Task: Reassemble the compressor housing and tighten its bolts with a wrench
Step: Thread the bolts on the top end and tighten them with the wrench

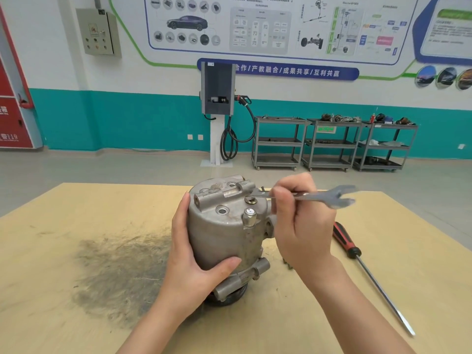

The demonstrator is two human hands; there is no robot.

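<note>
Your left hand (196,254) clasped the upright compressor (224,226), fingers curled round its side. At three o'clock, your right hand (301,221) pinched the wrench (321,196), its far end on a top bolt (248,200).

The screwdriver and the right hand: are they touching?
Apart. In the head view the screwdriver lies on the table, with bare tabletop showing between its handle and the right hand, which holds the wrench.

The left hand (194,254) wraps the compressor housing (222,226), thumb across its front. The right hand (304,226) grips the wrench (319,196).
</note>
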